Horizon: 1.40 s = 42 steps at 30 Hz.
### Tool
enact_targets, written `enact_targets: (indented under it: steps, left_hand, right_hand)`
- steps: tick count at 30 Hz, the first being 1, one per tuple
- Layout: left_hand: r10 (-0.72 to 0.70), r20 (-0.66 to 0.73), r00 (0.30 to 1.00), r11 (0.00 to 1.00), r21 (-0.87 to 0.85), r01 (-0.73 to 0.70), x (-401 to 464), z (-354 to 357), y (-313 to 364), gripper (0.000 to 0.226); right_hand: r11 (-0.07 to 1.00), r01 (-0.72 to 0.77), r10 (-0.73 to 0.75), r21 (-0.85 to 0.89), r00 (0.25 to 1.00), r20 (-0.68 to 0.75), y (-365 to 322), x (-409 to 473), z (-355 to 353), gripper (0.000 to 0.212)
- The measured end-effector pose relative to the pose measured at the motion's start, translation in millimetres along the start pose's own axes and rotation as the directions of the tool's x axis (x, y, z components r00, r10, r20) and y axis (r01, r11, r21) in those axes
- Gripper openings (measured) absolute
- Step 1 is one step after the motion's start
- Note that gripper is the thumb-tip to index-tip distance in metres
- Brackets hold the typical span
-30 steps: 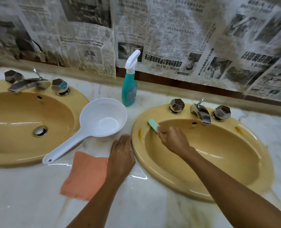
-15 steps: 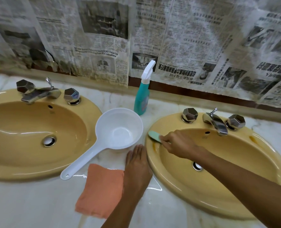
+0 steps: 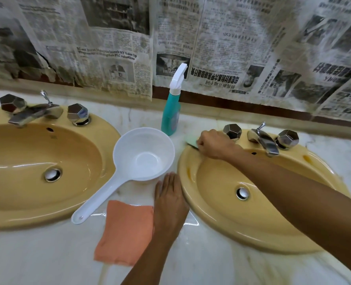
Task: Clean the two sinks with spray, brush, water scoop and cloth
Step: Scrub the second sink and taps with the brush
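Observation:
Two yellow sinks are set in a marble counter, the left sink (image 3: pixel 100 140) and the right sink (image 3: pixel 193 202). My right hand (image 3: pixel 215 144) grips a pale green brush (image 3: pixel 191 140) and holds it against the right sink's back-left rim, beside the left tap knob (image 3: pixel 232 131). Flat on the counter between the sinks rests my left hand (image 3: pixel 170 204), fingers straight, touching the right sink's rim. A white water scoop (image 3: pixel 143 155) lies between the sinks. The orange cloth (image 3: pixel 125 231) lies just left of my left hand. A teal spray bottle (image 3: pixel 171 112) stands behind the scoop.
Each sink has a chrome faucet, the left faucet (image 3: pixel 32 114) and the right faucet (image 3: pixel 265 140), with faceted knobs. Newspaper (image 3: pixel 211 48) covers the wall behind the counter. The marble counter (image 3: pixel 47 260) runs along the front, with brownish stains near the right sink.
My right hand has carried the brush from the sink's inner left edge up and back to the rim by the left knob. The left hand stays flat on the counter.

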<state>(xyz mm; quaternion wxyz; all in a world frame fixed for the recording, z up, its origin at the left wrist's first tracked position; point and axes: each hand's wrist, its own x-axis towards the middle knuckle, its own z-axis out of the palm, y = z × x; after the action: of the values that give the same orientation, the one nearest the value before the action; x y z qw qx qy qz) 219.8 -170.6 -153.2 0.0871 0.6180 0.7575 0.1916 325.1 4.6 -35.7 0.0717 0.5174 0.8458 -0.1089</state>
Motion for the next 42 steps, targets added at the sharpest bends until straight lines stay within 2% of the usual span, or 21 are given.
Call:
enact_targets:
  steps: [3,4,7,8,11,12,16,17,20,21,23,25,26,30,33,35,38,39,42]
  left_hand:
    - [0.0,-0.002,1.0,1.0,0.01,0.0,-1,-2,1,0.056]
    - [0.0,-0.006,1.0,1.0,0.008,0.0,-1,-3,2,0.056]
    - [-0.001,-0.002,1.0,1.0,0.004,0.001,-1,-5,2,0.056]
    - [-0.005,-0.004,1.0,1.0,0.009,0.005,-1,-5,3,0.056]
    - [-0.012,0.005,1.0,1.0,0.015,0.012,-1,-5,3,0.055]
    - [-0.014,-0.001,1.0,1.0,0.018,0.014,-1,-5,3,0.055]
    - [-0.021,0.003,1.0,1.0,0.02,0.021,-2,-4,4,0.052]
    - [-0.023,0.001,1.0,1.0,0.018,0.023,-1,-4,5,0.052]
    - [-0.024,-0.011,1.0,1.0,0.016,0.024,-1,-3,5,0.049]
    - [-0.024,-0.024,0.999,1.0,0.013,0.024,-1,-3,5,0.048]
    - [-0.011,-0.036,0.999,1.0,0.0,0.011,0,-2,4,0.046]
    - [-0.004,-0.059,0.998,1.0,-0.005,0.004,1,-1,3,0.045]
    - [-0.006,-0.066,0.998,1.0,-0.006,0.006,1,0,3,0.044]
    - [-0.005,-0.055,0.998,1.0,0.001,0.005,0,0,3,0.045]
    - [-0.015,-0.04,0.999,1.0,0.001,0.015,0,-3,5,0.046]
    - [-0.019,-0.035,0.999,1.0,-0.004,0.019,0,-4,5,0.047]
    - [-0.015,-0.041,0.999,1.0,-0.015,0.014,-2,-6,6,0.048]
    - [-0.017,-0.04,0.999,1.0,-0.015,0.016,-2,-6,6,0.047]
    - [-0.021,-0.023,1.0,1.0,-0.008,0.021,-1,-6,6,0.048]
  right_hand:
    - [0.98,0.199,-0.193,-0.005,0.959,0.206,-4,-8,-4,0.023]
    - [0.979,0.203,-0.2,0.006,0.959,0.202,0,-5,-7,0.024]
    - [0.997,0.081,-0.081,0.012,0.996,0.042,14,5,-6,0.024]
    - [0.996,0.094,-0.094,0.005,0.995,0.025,12,1,-1,0.024]
    - [0.971,0.237,-0.24,0.038,0.963,0.12,2,-26,15,0.025]
    - [0.967,0.247,-0.253,0.061,0.961,0.112,5,-31,16,0.026]
    - [0.99,-0.005,0.019,0.141,0.995,-0.099,41,-19,13,0.029]
    - [0.985,0.002,0.018,0.173,0.993,-0.114,44,-24,18,0.031]
    - [0.962,0.203,-0.198,0.184,0.979,-0.042,38,-53,44,0.029]
    - [0.957,0.233,-0.23,0.174,0.972,-0.038,40,-59,48,0.025]
    - [0.971,0.141,-0.122,0.195,0.987,-0.106,55,-56,47,0.021]
    - [0.947,-0.005,0.065,0.321,0.982,-0.177,63,-56,47,0.021]
    - [0.927,-0.03,0.108,0.373,0.976,-0.189,60,-60,53,0.019]
    - [0.81,0.077,0.025,0.582,0.986,-0.166,33,-86,92,0.022]
    - [0.737,-0.016,0.229,0.676,0.946,-0.228,42,-77,93,0.024]
    - [0.736,-0.035,0.282,0.676,0.924,-0.259,41,-75,93,0.024]
    - [0.81,0.073,0.086,0.582,0.967,-0.241,29,-83,99,0.022]
    - [0.823,0.075,0.061,0.563,0.974,-0.219,30,-84,95,0.022]
    - [0.896,-0.017,0.094,0.444,0.984,-0.154,43,-76,70,0.029]
